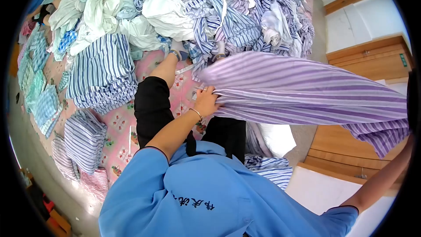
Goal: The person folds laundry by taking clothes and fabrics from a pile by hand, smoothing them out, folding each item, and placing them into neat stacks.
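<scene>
Holds purple cloth [302, 91], unfolded, in left grip [206, 101]; cannot tell right grip, out of view. Has folded stacks [101, 68] at left, loose heap [173, 15] remaining far.

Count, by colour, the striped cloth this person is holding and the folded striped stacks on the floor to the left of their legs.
Purple-and-white striped cloth, held: 1
Blue-and-white striped folded stacks: 2
Pale pinkish striped folded stack: 1
Red-and-white striped folded stack: 1
Total: 5
</scene>
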`<state>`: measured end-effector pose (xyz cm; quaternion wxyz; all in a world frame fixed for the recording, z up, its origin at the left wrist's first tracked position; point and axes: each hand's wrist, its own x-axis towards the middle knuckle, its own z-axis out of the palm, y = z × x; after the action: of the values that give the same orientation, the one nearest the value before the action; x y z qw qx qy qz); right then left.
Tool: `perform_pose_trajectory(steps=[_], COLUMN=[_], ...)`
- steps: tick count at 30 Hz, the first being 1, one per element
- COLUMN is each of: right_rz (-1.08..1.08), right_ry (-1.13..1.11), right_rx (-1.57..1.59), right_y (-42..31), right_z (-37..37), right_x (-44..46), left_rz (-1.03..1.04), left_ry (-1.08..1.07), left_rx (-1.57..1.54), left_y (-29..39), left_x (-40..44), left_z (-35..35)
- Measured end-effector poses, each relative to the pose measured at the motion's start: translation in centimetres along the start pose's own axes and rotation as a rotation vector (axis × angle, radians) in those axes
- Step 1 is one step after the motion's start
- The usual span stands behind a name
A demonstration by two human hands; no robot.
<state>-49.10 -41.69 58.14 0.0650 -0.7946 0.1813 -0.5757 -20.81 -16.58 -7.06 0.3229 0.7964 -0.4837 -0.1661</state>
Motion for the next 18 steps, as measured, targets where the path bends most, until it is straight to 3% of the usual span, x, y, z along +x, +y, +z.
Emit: perform_pose_trajectory(steps=[3, 5, 7, 8, 10, 13, 14, 16, 18], right_rz=[0.029, 0.065, 0.109, 0.158, 0.484, 0.486, 0.646, 0.702, 0.777], right_ry=[0.042, 0.034, 0.095, 0.131, 0.164, -0.065, -0.059, -0.030, -0.200], right_rx=[0.001, -0.040, -0.133, -0.147, -0.128, -0.081, -0.023, -0.047, -0.032], right_y=[-0.5, 1.2, 2.8, 3.0, 15.1, 22.2, 23.4, 21.4, 21.5], right_z=[0.6, -1.0, -1.7, -1.5, -9.3, -7.8, -6.5, -2.6, -1.7], right_x=[-1.0, -0.6, -1.1, -1.8, 0.6, -5.3, -7.6, -12.6, -16.3], left_rz=[0.041, -0.008, 0.097, 0.129, 0.068, 0.218, 0.235, 0.079, 0.010], left_ry=[-0.028, 0.013, 0.378, 0.442, 0.535, 0.434, 0.384, 0.339, 0.373], left_rx=[0.009, 0.085, -0.135, -0.014, 0.019, 0.239, 0.227, 0.251, 0.308], left_y=[-2.2, -3.8, -8.3, -8.2, -7.0, -7.6, -8.9, -8.0, -9.0], left_x=[0.8, 1.7, 2.8, 2.8, 1.6, -2.7, -4.5, -9.2, -14.2], left_z=[1.9, -2.3, -6.5, -12.2, -20.6, -27.9, -29.6, -33.6, -35.7])
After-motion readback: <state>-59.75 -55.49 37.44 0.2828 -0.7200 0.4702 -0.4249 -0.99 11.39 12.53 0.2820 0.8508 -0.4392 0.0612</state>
